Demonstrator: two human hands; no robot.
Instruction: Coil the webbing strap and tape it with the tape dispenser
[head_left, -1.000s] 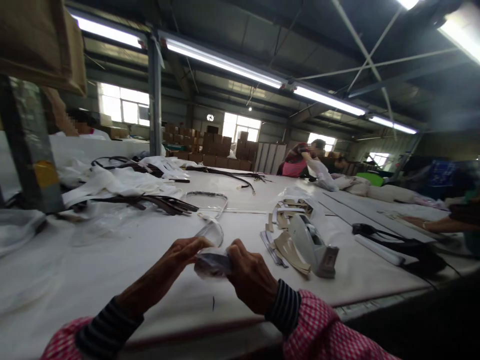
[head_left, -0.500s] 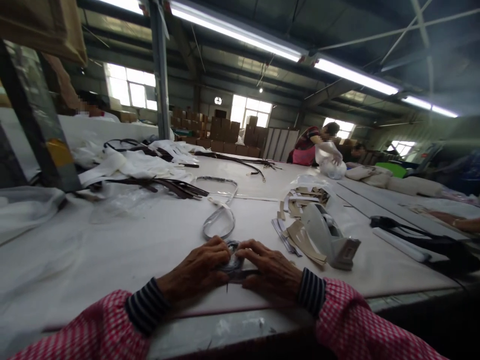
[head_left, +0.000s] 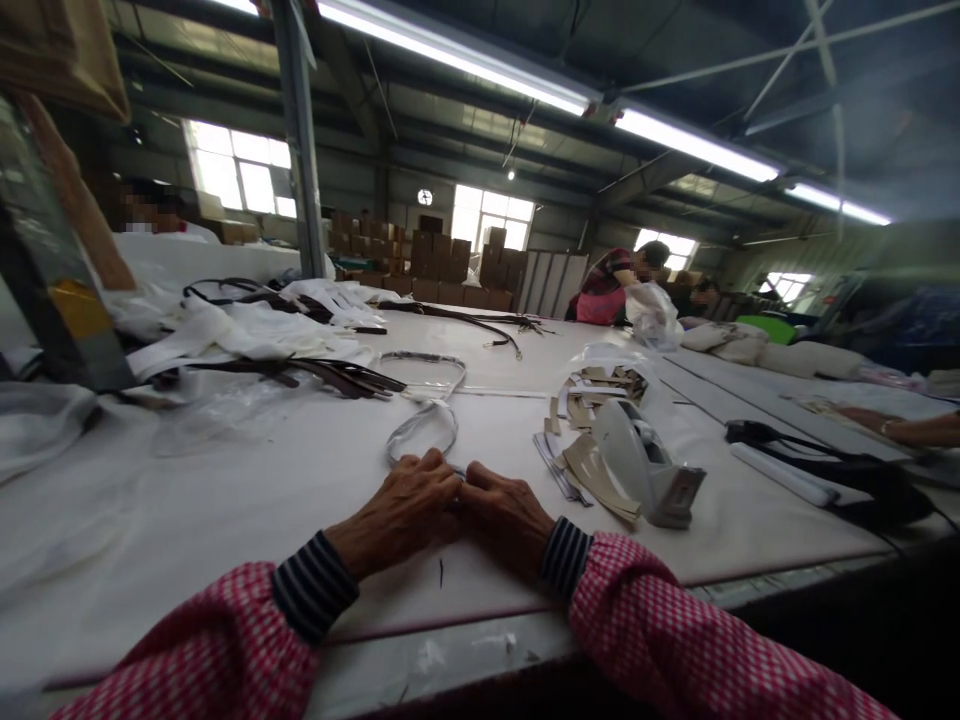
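A long white table (head_left: pixel 225 500) runs the length of the shed, strewn with white cloth (head_left: pixel 247 335) and dark straps (head_left: pixel 337 375) on the far left; a co-worker in a pink top (head_left: pixel 607 295) handles a plastic bag (head_left: pixel 654 312) at the far end. Nearer, just right of the hands, a grey tape dispenser (head_left: pixel 649 465) sits among tan card strips (head_left: pixel 592 470). Close to the edge, the person's left hand (head_left: pixel 401 512) and right hand (head_left: pixel 510 515) lie knuckles up and touching, pressed down on the near end of a belt in a clear plastic sleeve (head_left: pixel 424 425), which loops away from the fingers toward mid-table. What lies under the palms is hidden, so I cannot tell whether the fingers actually pinch it or only flatten it. The sleeved belt looks light, limp and slippery; I'd judge it best gripped at the coiled end under the hands, not by the loose film
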